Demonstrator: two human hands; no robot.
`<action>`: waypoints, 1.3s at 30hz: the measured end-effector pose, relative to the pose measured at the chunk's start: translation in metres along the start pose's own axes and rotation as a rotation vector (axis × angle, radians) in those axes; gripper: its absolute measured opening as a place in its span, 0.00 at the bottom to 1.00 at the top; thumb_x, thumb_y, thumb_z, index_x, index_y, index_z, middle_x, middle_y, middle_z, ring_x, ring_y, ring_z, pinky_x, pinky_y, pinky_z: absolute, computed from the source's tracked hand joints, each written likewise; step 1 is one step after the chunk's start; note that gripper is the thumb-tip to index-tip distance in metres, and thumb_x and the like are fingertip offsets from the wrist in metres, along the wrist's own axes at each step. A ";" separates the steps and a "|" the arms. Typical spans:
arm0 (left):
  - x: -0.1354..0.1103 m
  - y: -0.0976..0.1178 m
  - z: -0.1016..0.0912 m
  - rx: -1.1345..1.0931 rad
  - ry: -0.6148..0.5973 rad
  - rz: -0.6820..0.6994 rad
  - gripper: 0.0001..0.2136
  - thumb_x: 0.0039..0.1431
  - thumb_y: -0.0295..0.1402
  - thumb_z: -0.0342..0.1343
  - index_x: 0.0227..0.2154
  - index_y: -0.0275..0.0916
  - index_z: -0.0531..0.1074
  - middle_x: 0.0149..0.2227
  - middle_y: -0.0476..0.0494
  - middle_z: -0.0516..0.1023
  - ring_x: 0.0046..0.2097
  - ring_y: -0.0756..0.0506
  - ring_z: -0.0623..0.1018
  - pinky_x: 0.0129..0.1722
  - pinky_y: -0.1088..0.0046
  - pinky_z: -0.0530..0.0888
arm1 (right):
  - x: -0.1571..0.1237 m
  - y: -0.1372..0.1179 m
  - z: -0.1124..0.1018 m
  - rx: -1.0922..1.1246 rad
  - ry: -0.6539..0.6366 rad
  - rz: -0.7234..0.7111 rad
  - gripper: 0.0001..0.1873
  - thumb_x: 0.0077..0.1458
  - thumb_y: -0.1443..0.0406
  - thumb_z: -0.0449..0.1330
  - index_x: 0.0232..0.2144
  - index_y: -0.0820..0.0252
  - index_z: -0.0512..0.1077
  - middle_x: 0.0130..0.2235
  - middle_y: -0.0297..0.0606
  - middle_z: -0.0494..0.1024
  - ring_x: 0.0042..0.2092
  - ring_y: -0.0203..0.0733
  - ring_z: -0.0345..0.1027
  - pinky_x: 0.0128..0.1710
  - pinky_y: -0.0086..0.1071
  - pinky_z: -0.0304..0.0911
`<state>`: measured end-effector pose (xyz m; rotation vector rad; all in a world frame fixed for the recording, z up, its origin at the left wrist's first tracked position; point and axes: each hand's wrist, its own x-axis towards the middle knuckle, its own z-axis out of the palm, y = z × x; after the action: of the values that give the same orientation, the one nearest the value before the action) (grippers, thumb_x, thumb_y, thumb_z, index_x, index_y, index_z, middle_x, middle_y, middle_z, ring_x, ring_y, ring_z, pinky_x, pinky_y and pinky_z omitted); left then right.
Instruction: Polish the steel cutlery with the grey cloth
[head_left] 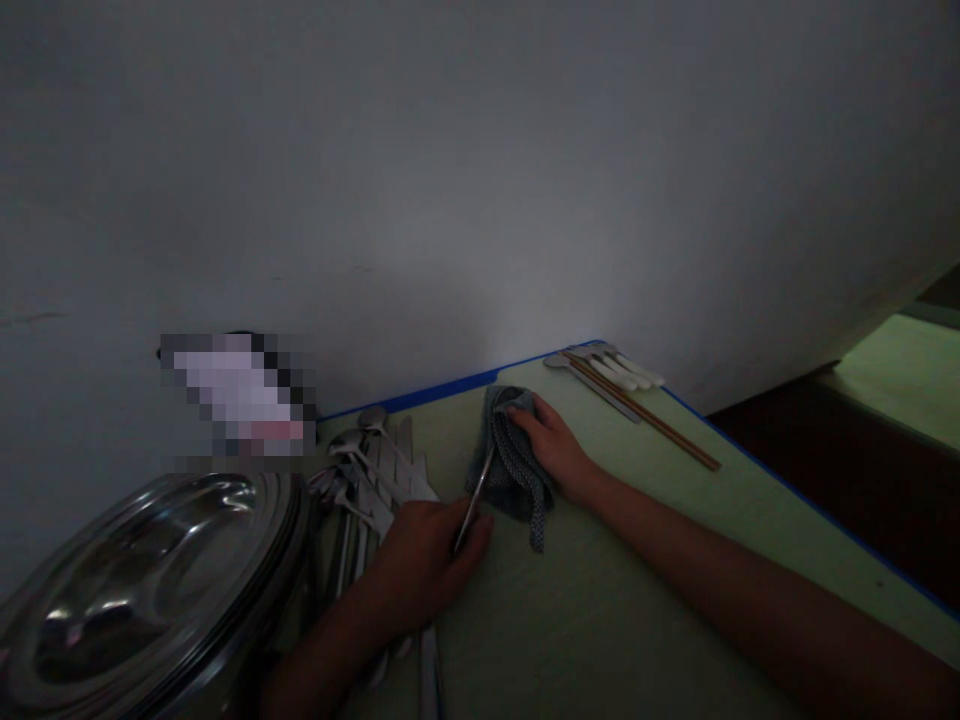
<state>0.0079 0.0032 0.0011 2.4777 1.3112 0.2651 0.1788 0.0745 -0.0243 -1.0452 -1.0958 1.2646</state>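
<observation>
The pale green bench (577, 625) spread beneath the person's left hand (431, 565) and right hand (555, 450). To the left of the left hand stood a stack of metal trays (202, 560); just beyond that hand, partly hidden by it, lay a pile of metal cutlery (384, 455). The right hand, fingers bent, gripped a dark patterned cloth (523, 465). Beyond it, to the right, lay wooden chopsticks (652, 418) and white-handled utensils (631, 375). The left hand was curled closed around a slim metal utensil (480, 488), its far end in the cloth.

Metal trays (150, 590) block the left; the near-middle tabletop (547, 620) is free.
</observation>
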 end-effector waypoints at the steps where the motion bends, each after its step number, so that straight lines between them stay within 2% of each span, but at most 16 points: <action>1: 0.000 0.000 0.000 0.001 0.003 0.000 0.14 0.62 0.34 0.39 0.23 0.39 0.62 0.18 0.51 0.67 0.21 0.50 0.71 0.22 0.76 0.59 | 0.000 -0.001 0.000 0.015 0.007 0.007 0.11 0.48 0.58 0.57 0.34 0.54 0.70 0.35 0.30 0.74 0.40 0.41 0.66 0.42 0.33 0.59; 5: 0.000 0.000 0.000 0.008 -0.006 -0.002 0.13 0.61 0.34 0.39 0.22 0.39 0.62 0.18 0.52 0.66 0.21 0.50 0.70 0.22 0.76 0.59 | 0.000 -0.002 0.000 0.080 0.069 0.043 0.12 0.47 0.57 0.56 0.35 0.53 0.71 0.34 0.29 0.76 0.42 0.41 0.66 0.45 0.34 0.57; 9: 0.000 0.000 0.001 0.006 0.004 0.009 0.13 0.61 0.33 0.39 0.22 0.39 0.61 0.18 0.52 0.66 0.21 0.50 0.71 0.23 0.76 0.59 | 0.001 -0.003 -0.001 0.039 0.115 0.020 0.11 0.47 0.59 0.55 0.32 0.53 0.73 0.33 0.27 0.76 0.42 0.41 0.66 0.47 0.33 0.55; 19: 0.000 -0.001 0.002 0.002 0.015 0.024 0.14 0.61 0.34 0.39 0.22 0.39 0.62 0.17 0.52 0.66 0.20 0.51 0.69 0.22 0.77 0.58 | -0.001 -0.004 0.000 0.049 0.013 0.016 0.11 0.46 0.58 0.56 0.33 0.54 0.71 0.34 0.30 0.76 0.39 0.41 0.67 0.38 0.32 0.59; 26: 0.001 -0.002 0.002 0.032 0.019 0.017 0.14 0.61 0.33 0.40 0.22 0.39 0.63 0.18 0.51 0.67 0.21 0.50 0.71 0.22 0.76 0.59 | 0.002 -0.001 -0.003 0.092 0.102 0.025 0.10 0.43 0.60 0.55 0.29 0.55 0.72 0.31 0.29 0.76 0.39 0.42 0.66 0.42 0.33 0.58; 30: 0.001 -0.001 0.001 0.031 0.017 0.028 0.14 0.61 0.33 0.40 0.22 0.39 0.63 0.18 0.52 0.67 0.21 0.50 0.71 0.23 0.76 0.59 | 0.007 0.006 -0.004 0.210 0.072 0.084 0.15 0.44 0.56 0.50 0.29 0.56 0.73 0.29 0.30 0.76 0.40 0.44 0.67 0.44 0.35 0.58; 35: 0.001 -0.001 0.001 0.030 0.029 0.039 0.13 0.61 0.33 0.40 0.22 0.39 0.63 0.18 0.52 0.67 0.21 0.51 0.71 0.22 0.77 0.59 | 0.007 0.005 -0.006 0.039 0.212 0.052 0.14 0.42 0.58 0.53 0.29 0.55 0.74 0.36 0.31 0.77 0.45 0.44 0.65 0.48 0.35 0.55; 39: 0.000 -0.001 0.001 0.019 0.018 0.032 0.13 0.61 0.33 0.40 0.22 0.39 0.63 0.18 0.52 0.67 0.21 0.51 0.71 0.22 0.77 0.59 | 0.003 -0.003 -0.004 -0.087 0.149 -0.025 0.13 0.45 0.59 0.53 0.32 0.55 0.73 0.37 0.30 0.76 0.43 0.42 0.65 0.46 0.34 0.55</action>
<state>0.0075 0.0034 -0.0006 2.5198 1.2880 0.2851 0.1836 0.0776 -0.0222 -1.1689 -1.0538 1.1088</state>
